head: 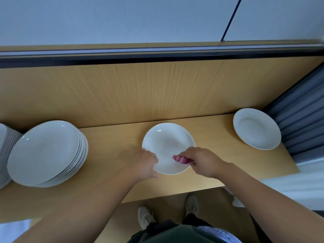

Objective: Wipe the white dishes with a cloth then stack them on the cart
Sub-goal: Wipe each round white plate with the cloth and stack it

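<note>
Plate (166, 142) sits mid wooden tabletop (112, 142). Left hand (145, 163) grips its near-left rim; right hand (201, 161) is clenched around a pink cloth (180, 159) pressed on the plate's near side. Stack of white plates (45, 151) at left, single plate (256, 128) far right.

This looks like a dining hall or restaurant back room. A tall stack of round white plates (47, 153) sits at 9 o'clock on a long light wooden surface (112, 165), with grey curtains (301, 120) at 3 o'clock.
</note>
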`<act>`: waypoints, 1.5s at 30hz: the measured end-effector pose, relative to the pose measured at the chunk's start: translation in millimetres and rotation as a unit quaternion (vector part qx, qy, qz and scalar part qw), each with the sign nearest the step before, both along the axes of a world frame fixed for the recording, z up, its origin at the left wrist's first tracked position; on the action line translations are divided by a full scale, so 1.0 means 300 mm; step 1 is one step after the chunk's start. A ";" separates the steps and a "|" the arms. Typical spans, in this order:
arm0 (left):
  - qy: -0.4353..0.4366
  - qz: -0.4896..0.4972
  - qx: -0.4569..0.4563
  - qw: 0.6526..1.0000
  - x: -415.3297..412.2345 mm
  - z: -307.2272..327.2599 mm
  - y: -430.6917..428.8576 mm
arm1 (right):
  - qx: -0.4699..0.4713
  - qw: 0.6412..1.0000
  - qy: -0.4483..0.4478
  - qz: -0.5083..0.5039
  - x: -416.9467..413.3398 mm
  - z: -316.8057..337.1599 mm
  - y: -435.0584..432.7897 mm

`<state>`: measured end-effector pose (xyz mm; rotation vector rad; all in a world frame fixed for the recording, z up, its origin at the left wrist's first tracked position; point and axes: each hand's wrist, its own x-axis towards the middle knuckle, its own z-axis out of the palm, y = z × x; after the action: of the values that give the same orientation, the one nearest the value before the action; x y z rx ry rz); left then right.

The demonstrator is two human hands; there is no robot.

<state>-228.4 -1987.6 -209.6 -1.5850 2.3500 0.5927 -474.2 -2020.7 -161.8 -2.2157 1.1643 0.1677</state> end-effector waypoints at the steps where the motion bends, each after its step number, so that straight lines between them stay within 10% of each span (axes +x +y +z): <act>1: -0.003 -0.012 -0.008 1.000 -0.030 0.018 0.007 | -0.016 1.000 -0.006 -0.013 -0.028 0.009 -0.017; 36: -0.096 0.222 -0.076 0.967 -0.465 0.244 -0.025 | -0.089 0.987 -0.120 0.059 -0.275 0.161 -0.322; 45: 0.100 0.369 -0.140 0.914 -0.398 0.410 -0.071 | -0.123 0.974 -0.181 0.064 -0.191 0.266 -0.424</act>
<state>-347.7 -2008.8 -86.6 -2.6902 1.9609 0.5871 -531.5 -2147.9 -82.0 -2.4063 0.8799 -0.3352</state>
